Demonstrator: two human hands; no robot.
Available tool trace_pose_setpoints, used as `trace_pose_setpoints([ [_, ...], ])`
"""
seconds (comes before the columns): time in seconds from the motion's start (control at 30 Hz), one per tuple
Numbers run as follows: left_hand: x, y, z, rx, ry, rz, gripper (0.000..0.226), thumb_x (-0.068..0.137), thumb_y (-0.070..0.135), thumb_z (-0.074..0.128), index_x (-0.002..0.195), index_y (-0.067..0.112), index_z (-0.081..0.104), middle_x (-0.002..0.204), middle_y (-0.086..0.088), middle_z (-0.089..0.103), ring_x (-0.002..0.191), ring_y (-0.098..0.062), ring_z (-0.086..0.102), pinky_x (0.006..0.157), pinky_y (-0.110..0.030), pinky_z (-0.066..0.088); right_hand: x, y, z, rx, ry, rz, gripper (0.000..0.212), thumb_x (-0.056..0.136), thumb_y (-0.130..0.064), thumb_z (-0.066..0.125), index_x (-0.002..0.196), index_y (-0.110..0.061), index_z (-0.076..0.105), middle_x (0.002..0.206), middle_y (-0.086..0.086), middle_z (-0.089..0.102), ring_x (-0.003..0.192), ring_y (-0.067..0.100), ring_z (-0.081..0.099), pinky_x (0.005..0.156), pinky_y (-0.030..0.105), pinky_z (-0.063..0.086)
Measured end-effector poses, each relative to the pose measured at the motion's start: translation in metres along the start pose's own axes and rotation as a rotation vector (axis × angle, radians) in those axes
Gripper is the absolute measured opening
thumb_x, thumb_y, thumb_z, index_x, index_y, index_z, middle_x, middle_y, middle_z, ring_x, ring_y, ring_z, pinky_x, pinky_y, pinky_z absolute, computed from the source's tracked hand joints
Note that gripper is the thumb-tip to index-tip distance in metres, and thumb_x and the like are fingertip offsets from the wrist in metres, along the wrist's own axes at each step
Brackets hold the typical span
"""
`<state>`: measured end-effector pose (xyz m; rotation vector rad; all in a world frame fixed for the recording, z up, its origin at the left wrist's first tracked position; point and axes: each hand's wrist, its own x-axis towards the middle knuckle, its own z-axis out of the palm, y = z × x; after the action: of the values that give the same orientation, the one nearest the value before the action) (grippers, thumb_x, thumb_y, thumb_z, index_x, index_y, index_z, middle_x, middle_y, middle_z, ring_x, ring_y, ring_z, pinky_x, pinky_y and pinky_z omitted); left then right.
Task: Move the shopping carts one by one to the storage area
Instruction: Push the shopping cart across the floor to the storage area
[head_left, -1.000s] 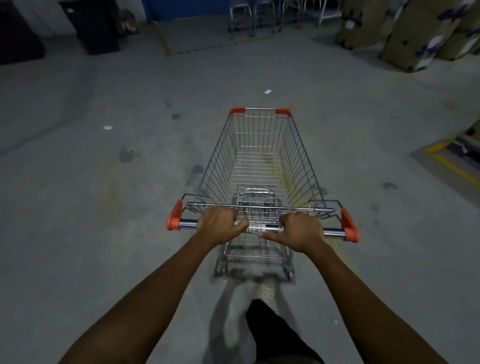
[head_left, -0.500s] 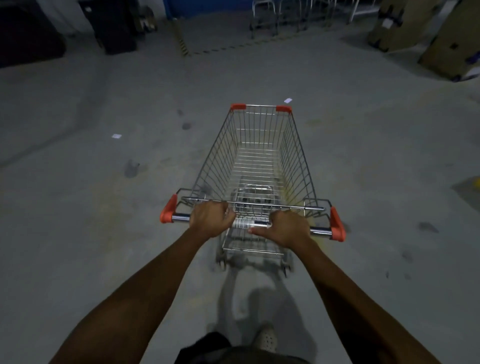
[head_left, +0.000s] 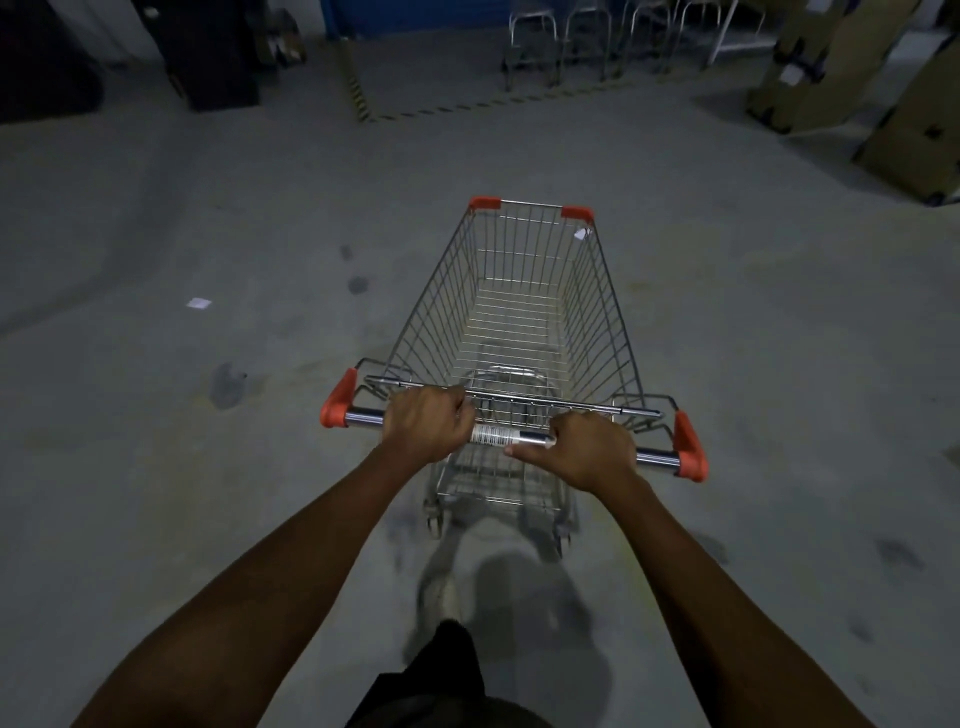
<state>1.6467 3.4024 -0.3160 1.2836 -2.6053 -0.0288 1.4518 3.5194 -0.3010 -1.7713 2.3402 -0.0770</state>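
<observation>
Fingers (head_left: 453, 406) grip the chrome handle (head_left: 511, 437) of an empty orange-cornered wire cart (head_left: 522, 317).

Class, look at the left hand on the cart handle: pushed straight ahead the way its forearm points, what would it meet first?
Most likely the thin wire rear flap of the silver wire shopping cart, just beyond the knuckles of the left hand; depth there is unclear.

Open floor (head_left: 519, 150) ahead, cardboard boxes (head_left: 831, 67) (far right)
</observation>
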Motion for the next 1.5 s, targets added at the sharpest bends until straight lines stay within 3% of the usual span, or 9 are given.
trace_pose_setpoints([
  [0.17,0.125,-0.037,0.018,-0.035,-0.046,0.014,0.040,0.092,0.037,0.039,0.086,0.011,0.069,0.080,-0.015,0.071,0.073,-0.033,0.067,0.063,-0.032,0.040,0.121,0.007,-0.020,-0.014,-0.010,0.034,0.088,0.061,-0.102,0.033,0.084,-0.024,0.067,0.084,-0.002,0.070,0.085,0.019,0.067,0.075,0.032,0.052],
  [0.47,0.333,-0.095,0.061,-0.070,-0.011,0.039,0.045,0.086,0.040,0.033,0.082,0.015,0.070,0.078,-0.012,0.071,0.072,-0.033,0.067,0.061,-0.031,0.036,0.332,0.033,-0.048,-0.085,0.017,0.047,0.083,0.067,-0.100,0.032,0.077,-0.023,0.063,0.072,-0.004,0.062,0.075,0.017,0.064,0.065,0.029,0.038],
  [0.73,0.539,-0.130,0.103,-0.034,0.076,0.020,0.046,0.087,0.041,0.035,0.074,0.012,0.068,0.070,-0.014,0.070,0.063,-0.034,0.066,0.057,-0.031,0.037,0.544,0.086,-0.070,0.009,0.060,-0.005,0.084,0.066,-0.101,0.026,0.075,-0.023,0.057,0.072,-0.007,0.061,0.070,0.015,0.060,0.068,0.029,0.051],
  [0.9,0.656,-0.144,0.126,-0.018,0.069,-0.041,0.050,0.086,0.044,0.028,0.074,0.014,0.067,0.069,-0.012,0.069,0.064,-0.034,0.066,0.057,-0.031,0.038,0.664,0.121,-0.096,-0.004,0.062,-0.102,0.073,0.072,-0.095,0.036,0.079,-0.025,0.056,0.082,-0.002,0.066,0.079,0.019,0.064,0.070,0.030,0.050],
  [0.97,0.695,-0.148,0.134,-0.011,0.096,-0.102,0.042,0.086,0.039,0.035,0.072,0.013,0.066,0.064,-0.012,0.067,0.059,-0.033,0.065,0.057,-0.029,0.031,0.708,0.134,-0.103,-0.007,0.075,-0.150,0.077,0.068,-0.099,0.025,0.073,-0.027,0.051,0.077,-0.001,0.066,0.075,0.020,0.066,0.070,0.032,0.055],
  [1.07,0.751,-0.154,0.151,0.015,0.124,-0.164,0.033,0.085,0.034,0.043,0.069,0.014,0.064,0.059,-0.011,0.064,0.051,-0.031,0.063,0.055,-0.028,0.029,0.776,0.151,-0.109,-0.024,0.067,-0.163,0.088,0.065,-0.101,0.016,0.076,-0.026,0.061,0.069,-0.005,0.065,0.066,0.015,0.064,0.067,0.033,0.058],
  [1.2,0.833,-0.167,0.172,0.004,0.152,-0.191,0.031,0.085,0.032,0.045,0.066,0.014,0.061,0.052,-0.006,0.059,0.043,-0.026,0.056,0.054,-0.024,0.025,0.869,0.172,-0.123,-0.078,0.055,-0.215,0.089,0.069,-0.099,0.015,0.076,-0.025,0.063,0.060,-0.011,0.056,0.055,0.007,0.056,0.059,0.026,0.054],
  [1.37,0.947,-0.196,0.196,-0.007,0.190,-0.207,0.031,0.085,0.030,0.049,0.063,0.013,0.061,0.049,-0.007,0.057,0.041,-0.025,0.054,0.053,-0.024,0.025,0.993,0.185,-0.146,-0.101,0.047,-0.198,0.084,0.069,-0.098,0.025,0.075,-0.022,0.060,0.067,-0.006,0.059,0.064,0.013,0.059,0.058,0.025,0.040],
  [1.5,1.042,-0.228,0.209,-0.007,0.172,-0.207,0.041,0.087,0.035,0.039,0.060,0.014,0.062,0.049,-0.006,0.057,0.042,-0.023,0.055,0.053,-0.023,0.027,1.097,0.187,-0.163,-0.014,0.024,-0.168,0.094,0.058,-0.104,0.014,0.074,-0.024,0.059,0.067,-0.008,0.058,0.062,0.011,0.057,0.057,0.023,0.042],
])
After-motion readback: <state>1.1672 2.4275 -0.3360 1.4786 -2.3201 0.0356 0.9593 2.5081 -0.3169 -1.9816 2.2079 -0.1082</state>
